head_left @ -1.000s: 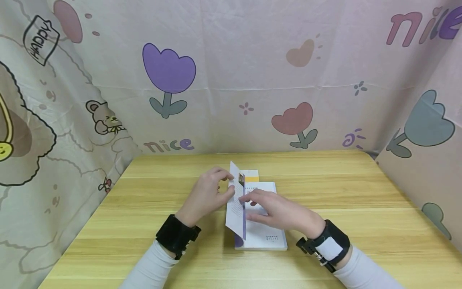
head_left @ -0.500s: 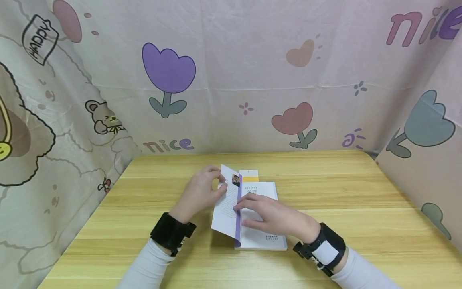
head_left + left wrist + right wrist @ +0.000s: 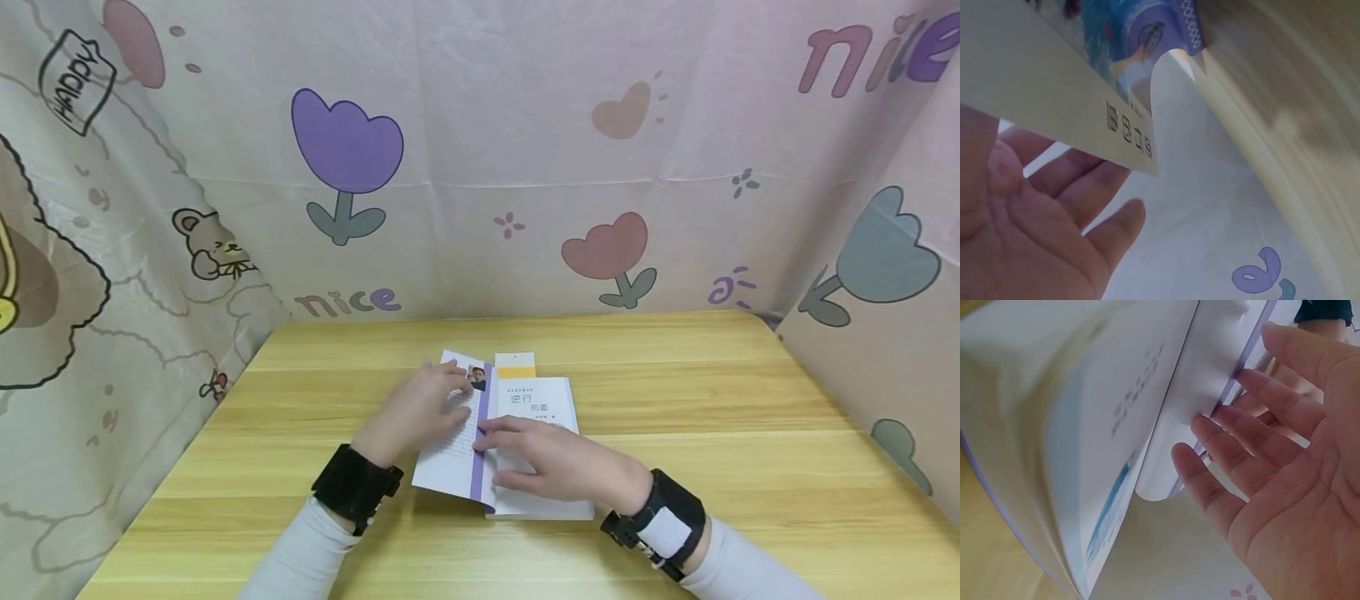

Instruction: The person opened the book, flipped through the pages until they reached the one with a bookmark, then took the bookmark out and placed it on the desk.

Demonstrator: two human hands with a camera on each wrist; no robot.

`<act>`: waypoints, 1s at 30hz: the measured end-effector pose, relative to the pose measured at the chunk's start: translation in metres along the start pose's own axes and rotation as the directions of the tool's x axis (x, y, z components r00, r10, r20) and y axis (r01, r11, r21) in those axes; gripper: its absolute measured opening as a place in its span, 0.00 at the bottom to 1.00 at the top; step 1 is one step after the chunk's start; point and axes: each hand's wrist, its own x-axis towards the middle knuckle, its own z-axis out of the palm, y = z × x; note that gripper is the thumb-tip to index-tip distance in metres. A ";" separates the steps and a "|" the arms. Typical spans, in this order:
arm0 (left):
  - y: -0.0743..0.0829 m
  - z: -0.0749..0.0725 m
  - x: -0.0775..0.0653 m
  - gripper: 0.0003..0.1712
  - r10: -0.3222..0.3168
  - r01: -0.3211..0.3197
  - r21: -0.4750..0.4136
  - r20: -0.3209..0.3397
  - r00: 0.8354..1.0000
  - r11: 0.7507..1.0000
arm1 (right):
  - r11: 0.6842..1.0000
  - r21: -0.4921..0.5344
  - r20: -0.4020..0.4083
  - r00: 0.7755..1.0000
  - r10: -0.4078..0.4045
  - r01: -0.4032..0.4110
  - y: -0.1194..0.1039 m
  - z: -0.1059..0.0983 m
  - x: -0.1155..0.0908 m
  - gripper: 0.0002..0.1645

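A paperback book lies on the table, its front cover (image 3: 450,467) swung to the left and still tilted up off the tabletop. Printed text, a small portrait photo and a purple strip show on the cover's inward side. To the right is a white title page (image 3: 543,496). My left hand (image 3: 416,408) touches the inward side; in the left wrist view its fingers (image 3: 1094,187) pass behind the cover. Extended fingertips of my right hand (image 3: 551,458) rest along the purple strip near the fold. The right wrist view shows these fingers (image 3: 1210,481) spread.
A white and yellow card (image 3: 515,366) sticks out beyond the book's top edge. Wood-grain tabletop (image 3: 675,383) surrounds the book. A patterned cloth (image 3: 465,125) hangs behind the table and along both sides.
The cover has swung left and down from nearly upright, exposing more of the title page. Both hands have shifted slightly left, the right one also a little toward the person.
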 end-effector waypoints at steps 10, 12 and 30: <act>-0.004 0.012 -0.017 0.25 0.038 -0.032 -0.047 0.122 0.992 0.998 | 0.999 0.024 0.028 0.999 -0.022 0.021 -0.001 0.003 0.000 0.29; -0.006 0.014 -0.019 0.27 0.029 -0.020 -0.059 0.151 0.988 0.998 | 0.999 0.036 0.037 0.999 -0.028 0.027 -0.001 0.003 0.000 0.30; -0.009 0.021 -0.025 0.43 0.006 0.039 -0.158 0.279 0.960 0.987 | 0.975 0.003 0.069 0.973 0.220 -0.220 0.022 -0.026 -0.011 0.27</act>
